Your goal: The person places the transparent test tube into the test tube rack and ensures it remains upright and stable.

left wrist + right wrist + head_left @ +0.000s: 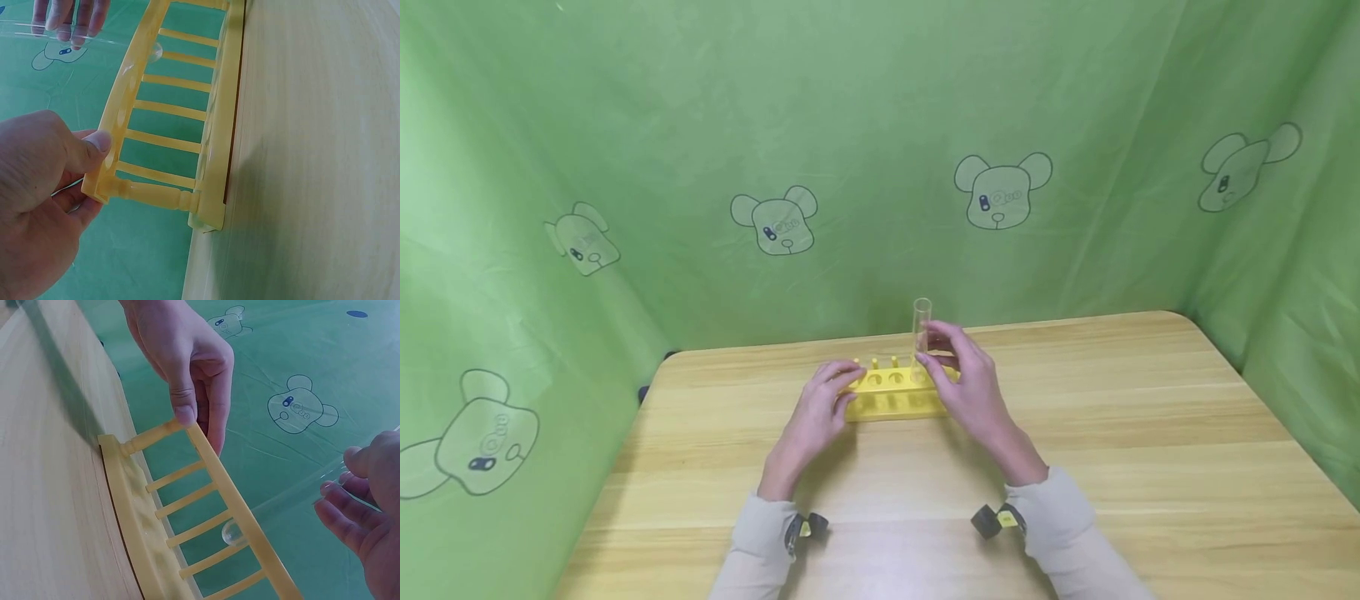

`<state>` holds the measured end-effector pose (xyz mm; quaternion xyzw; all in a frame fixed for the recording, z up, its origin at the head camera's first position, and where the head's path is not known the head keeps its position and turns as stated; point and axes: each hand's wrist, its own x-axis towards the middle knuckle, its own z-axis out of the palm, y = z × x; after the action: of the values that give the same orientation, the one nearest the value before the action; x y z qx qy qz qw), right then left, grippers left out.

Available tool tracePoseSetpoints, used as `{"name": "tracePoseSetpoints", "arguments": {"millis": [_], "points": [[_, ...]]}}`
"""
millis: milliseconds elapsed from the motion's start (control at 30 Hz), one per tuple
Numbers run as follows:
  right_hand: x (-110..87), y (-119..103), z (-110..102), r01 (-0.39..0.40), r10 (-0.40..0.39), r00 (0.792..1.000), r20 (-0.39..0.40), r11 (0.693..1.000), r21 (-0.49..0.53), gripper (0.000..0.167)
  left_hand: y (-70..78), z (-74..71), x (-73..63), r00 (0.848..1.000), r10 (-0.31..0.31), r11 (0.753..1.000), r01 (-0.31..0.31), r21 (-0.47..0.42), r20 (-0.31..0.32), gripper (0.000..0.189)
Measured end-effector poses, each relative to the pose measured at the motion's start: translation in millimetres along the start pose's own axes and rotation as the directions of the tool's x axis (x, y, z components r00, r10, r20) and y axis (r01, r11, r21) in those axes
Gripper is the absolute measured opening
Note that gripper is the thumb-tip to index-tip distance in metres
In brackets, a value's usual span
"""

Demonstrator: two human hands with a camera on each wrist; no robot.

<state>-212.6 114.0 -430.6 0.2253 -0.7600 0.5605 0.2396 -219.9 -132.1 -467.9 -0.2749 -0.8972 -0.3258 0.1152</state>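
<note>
A yellow test tube rack stands on the table, its top plate pierced by a row of round holes. My left hand grips the left end of the top plate, with the thumb on top and fingers beneath. Thumb and fingers of my right hand hold a clear glass test tube upright over the rack's right half. The tube passes through one hole. Its rounded bottom shows just below the top plate, well above the rack's base.
The wood-grain table extends to both sides and in front of the rack. Green cloth printed with bear heads hangs behind the table and along its sides. A row of yellow pegs rises at the rack's back.
</note>
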Motion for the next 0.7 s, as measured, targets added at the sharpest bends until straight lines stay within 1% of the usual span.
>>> {"name": "tracePoseSetpoints", "arguments": {"millis": [300, 567, 700], "points": [[-1.9, 2.2, 1.7, 0.0, 0.0, 1.0, 0.01, 1.0, -0.007, 0.046, -1.1, 1.0, -0.5, 1.0, -0.001, 1.0, 0.001, 0.002, 0.002, 0.043], [-3.7, 3.1, 5.3, -0.027, 0.028, 0.999, 0.021, 0.999, -0.032, 0.047, -2.7, 0.5, -0.9, 1.0, 0.022, 1.0, -0.022, 0.004, -0.015, 0.043], [-5.1, 2.4, 7.3, -0.044, 0.044, 0.999, 0.015, 0.998, -0.054, 0.048, -2.7, 0.6, -1.9, 1.0, 0.014, 1.0, -0.014, 0.0, -0.007, 0.042]]}}
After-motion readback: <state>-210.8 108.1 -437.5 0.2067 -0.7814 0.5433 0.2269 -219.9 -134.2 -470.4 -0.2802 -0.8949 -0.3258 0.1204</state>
